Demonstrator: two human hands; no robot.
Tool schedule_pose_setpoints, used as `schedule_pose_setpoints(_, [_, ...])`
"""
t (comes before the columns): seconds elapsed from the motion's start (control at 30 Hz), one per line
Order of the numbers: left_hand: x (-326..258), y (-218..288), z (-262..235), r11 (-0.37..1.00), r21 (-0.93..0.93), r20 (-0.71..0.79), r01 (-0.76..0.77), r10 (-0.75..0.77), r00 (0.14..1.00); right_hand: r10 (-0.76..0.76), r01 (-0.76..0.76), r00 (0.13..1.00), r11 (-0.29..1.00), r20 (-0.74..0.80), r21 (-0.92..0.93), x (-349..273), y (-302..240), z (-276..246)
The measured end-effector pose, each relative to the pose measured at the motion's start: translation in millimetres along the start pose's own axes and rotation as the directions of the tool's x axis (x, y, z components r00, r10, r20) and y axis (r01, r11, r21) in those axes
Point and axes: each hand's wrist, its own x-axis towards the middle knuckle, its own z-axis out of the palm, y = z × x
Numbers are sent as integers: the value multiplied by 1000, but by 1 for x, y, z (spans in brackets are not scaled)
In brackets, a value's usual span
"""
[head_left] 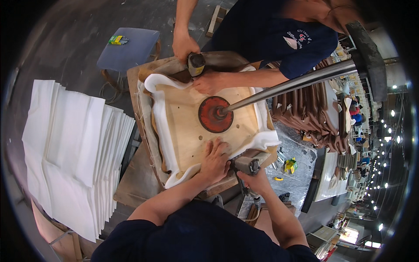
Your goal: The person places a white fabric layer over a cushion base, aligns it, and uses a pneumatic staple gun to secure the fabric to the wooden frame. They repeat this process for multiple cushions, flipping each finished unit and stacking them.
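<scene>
A plywood seat panel lies in front of me, with white padding folded up around its edges. A round red press plate on a steel rod bears down on the panel's middle. My left hand lies on the panel near its front edge, fingers stretched out. Gripped in my right hand is a staple gun, its nose at the padding's front right edge. Across from me, a co-worker holds another staple gun at the far edge; the co-worker's other hand presses there.
Stacked white padding sheets stand at the left. Behind them is a small table with a yellow-green box. Brown upholstered covers are piled at the right, beside a plastic-covered surface with another yellow-green box.
</scene>
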Motion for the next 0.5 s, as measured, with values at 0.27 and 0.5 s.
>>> schedule_pose_setpoints(0.27, [-6,-2,-6,998,52,6,-19,19,1000,-79,74,996,989,-34,-127,5,1,3])
schedule_pose_setpoints(0.5, [-5,-8,-4,1000,-10,2,-28,28,1000,14,-14,1000,1000,-18,15,-7,7,7])
